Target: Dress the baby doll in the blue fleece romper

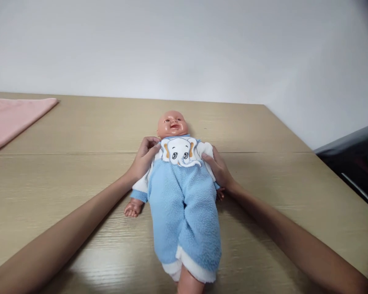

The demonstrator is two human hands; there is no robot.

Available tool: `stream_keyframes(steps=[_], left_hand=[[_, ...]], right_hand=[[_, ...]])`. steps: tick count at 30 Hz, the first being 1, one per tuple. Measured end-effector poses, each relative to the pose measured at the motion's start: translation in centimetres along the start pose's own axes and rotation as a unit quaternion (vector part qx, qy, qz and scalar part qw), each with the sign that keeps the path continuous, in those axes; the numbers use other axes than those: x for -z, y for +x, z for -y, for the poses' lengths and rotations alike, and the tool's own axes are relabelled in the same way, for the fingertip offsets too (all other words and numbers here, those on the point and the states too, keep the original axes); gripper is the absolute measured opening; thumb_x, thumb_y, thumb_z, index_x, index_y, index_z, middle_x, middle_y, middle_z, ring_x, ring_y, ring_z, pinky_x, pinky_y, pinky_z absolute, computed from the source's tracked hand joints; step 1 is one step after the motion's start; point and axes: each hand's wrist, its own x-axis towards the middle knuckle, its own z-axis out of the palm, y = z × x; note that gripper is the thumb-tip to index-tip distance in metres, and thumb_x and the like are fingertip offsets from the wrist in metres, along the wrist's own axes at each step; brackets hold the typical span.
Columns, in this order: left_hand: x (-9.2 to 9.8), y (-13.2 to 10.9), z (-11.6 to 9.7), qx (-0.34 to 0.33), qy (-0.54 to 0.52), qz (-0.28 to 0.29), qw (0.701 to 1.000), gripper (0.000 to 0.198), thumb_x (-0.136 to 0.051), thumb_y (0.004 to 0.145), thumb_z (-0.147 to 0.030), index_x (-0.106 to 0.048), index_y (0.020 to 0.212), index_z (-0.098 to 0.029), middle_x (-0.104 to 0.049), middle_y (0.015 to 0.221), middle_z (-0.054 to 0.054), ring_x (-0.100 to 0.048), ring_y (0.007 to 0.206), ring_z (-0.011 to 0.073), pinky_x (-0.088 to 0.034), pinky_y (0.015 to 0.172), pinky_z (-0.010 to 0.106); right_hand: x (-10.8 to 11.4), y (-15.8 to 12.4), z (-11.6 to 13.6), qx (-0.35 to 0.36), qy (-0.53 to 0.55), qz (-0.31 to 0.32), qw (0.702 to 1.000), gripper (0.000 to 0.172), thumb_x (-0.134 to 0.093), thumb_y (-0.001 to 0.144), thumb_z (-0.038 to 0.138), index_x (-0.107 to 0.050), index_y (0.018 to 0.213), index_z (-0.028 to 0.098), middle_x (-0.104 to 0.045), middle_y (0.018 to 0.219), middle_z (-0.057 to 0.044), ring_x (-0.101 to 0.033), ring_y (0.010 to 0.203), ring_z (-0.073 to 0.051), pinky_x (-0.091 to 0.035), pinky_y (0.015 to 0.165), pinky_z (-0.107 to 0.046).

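A bald baby doll lies on its back on the table, head toward the wall and legs toward me. It wears a blue and white fleece outfit with an elephant face on the chest. My left hand grips the doll at its shoulder and upper sleeve on the left side, thumb on the front. On the opposite side, my right hand is wrapped round the other upper arm, its thumb over the white sleeve and its fingers mostly hidden behind. The doll's feet are out of frame.
The wooden table has a seam running across it. At the far left lies a folded pink cloth. A pale wall rises behind the table. Beyond the right edge stands a dark object that I cannot make out.
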Motion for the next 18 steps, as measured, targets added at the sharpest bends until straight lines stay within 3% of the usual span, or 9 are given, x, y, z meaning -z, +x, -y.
stream_keyframes(steps=[7,11,15,18], left_hand=[[-0.4,-0.9,-0.8,0.020,-0.039,-0.025,0.999,0.034,-0.086,0.085,-0.045,-0.071,0.104,-0.021,-0.070,0.108,0.004,-0.064,0.104,0.0236,-0.050,0.098,0.036],[-0.7,-2.2,-1.4,0.042,-0.070,-0.074,0.994,0.027,-0.087,0.080,-0.036,-0.074,0.098,-0.021,-0.072,0.102,0.003,-0.064,0.101,0.0229,-0.052,0.093,0.033],[0.0,-4.5,-1.6,0.088,-0.108,-0.149,0.979,0.022,-0.084,0.081,-0.025,-0.074,0.100,-0.021,-0.075,0.104,0.003,-0.068,0.105,0.0216,-0.054,0.095,0.031],[0.8,-7.4,-1.8,0.136,-0.146,-0.183,0.963,0.022,-0.080,0.090,-0.026,-0.069,0.109,-0.021,-0.077,0.107,0.004,-0.072,0.109,0.0208,-0.057,0.100,0.032]], right_hand=[[-0.4,-0.1,0.0,-0.009,0.014,-0.011,1.000,0.049,-0.070,0.094,0.061,-0.069,0.123,0.022,-0.076,0.121,-0.008,-0.067,0.115,-0.032,-0.051,0.111,-0.045],[-0.7,-1.4,0.3,-0.017,0.030,-0.017,0.999,0.051,-0.072,0.092,0.058,-0.070,0.127,0.021,-0.077,0.128,-0.009,-0.067,0.121,-0.033,-0.050,0.114,-0.046],[-1.5,-3.4,1.4,-0.040,0.070,-0.017,0.997,0.051,-0.072,0.092,0.055,-0.069,0.132,0.023,-0.076,0.142,-0.010,-0.068,0.132,-0.033,-0.051,0.119,-0.046],[-2.0,-4.9,2.7,-0.092,0.154,-0.001,0.984,0.050,-0.077,0.089,0.052,-0.070,0.131,0.025,-0.080,0.137,-0.007,-0.072,0.130,-0.033,-0.056,0.115,-0.045]])
